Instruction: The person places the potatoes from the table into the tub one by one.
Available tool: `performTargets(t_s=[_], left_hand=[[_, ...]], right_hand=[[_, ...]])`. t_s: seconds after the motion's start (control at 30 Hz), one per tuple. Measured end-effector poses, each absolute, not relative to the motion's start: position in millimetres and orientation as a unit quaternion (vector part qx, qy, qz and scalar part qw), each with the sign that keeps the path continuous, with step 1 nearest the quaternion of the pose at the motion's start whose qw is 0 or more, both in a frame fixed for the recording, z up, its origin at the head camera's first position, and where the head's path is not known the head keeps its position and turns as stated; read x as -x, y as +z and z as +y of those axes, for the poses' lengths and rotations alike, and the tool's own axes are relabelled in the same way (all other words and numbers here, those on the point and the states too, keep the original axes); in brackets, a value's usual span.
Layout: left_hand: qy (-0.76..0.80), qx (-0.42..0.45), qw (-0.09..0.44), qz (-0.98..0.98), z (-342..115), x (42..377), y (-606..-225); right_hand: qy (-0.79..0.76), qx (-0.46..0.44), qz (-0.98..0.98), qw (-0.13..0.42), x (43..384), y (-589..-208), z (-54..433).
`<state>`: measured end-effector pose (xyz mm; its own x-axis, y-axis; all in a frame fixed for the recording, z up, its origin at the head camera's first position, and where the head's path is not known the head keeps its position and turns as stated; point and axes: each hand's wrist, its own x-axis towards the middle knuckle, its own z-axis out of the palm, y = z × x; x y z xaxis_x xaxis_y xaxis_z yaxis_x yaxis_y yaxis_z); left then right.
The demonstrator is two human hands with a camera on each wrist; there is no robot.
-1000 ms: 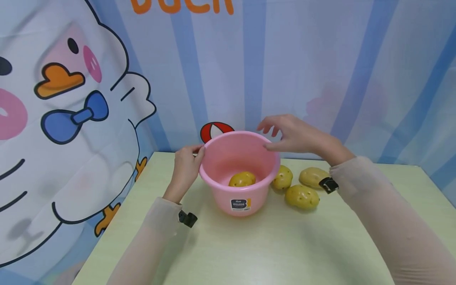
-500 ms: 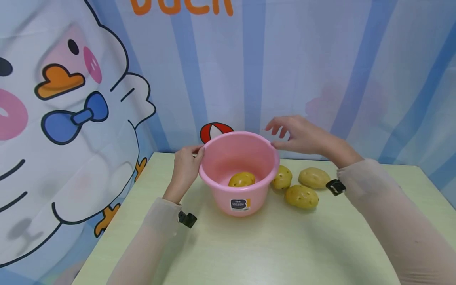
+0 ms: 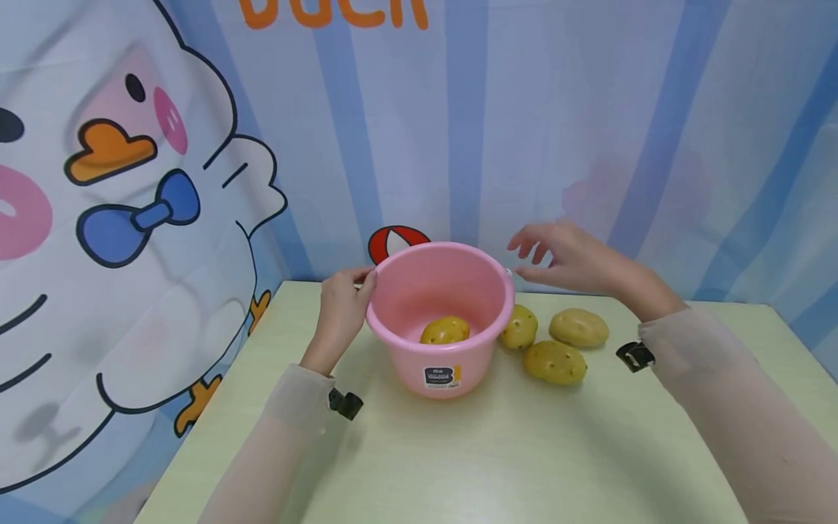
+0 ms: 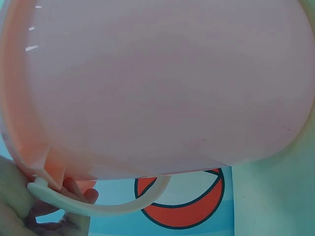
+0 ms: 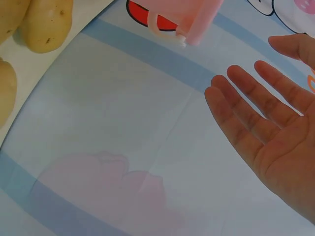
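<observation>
One pink bucket point(image 3: 406, 364), one potato point(image 3: 445, 330) inside
Bucket's mid-frame in the head view, with three more potatoes point(image 3: 555, 363) bunched on the table point(image 3: 425, 458) just to its right, so four total. Left hand point(image 3: 343, 300) grips the rim at left; right hand point(image 3: 571, 256) hangs right of centre, fingers pretty wide, near the rim but apart.

Label print point(image 3: 442, 376) is unreadably small; wrist views crop the bucket point(image 4: 167, 88).

left fingers point(image 3: 356, 274) on pink bucket point(image 3: 404, 364), potato point(image 3: 445, 330) inside
</observation>
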<state>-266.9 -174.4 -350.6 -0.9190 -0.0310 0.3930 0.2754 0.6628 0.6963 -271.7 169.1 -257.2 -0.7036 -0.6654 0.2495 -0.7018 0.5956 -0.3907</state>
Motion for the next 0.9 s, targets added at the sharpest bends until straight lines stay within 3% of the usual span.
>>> performTargets(t_s=[0.9], left_hand=[[-0.411,0.067,0.185,-0.89,-174.8,266.4,-351.0]], right_hand=[[0.264,-0.332,-0.906,-0.01,267.8,-303.2,215.5]])
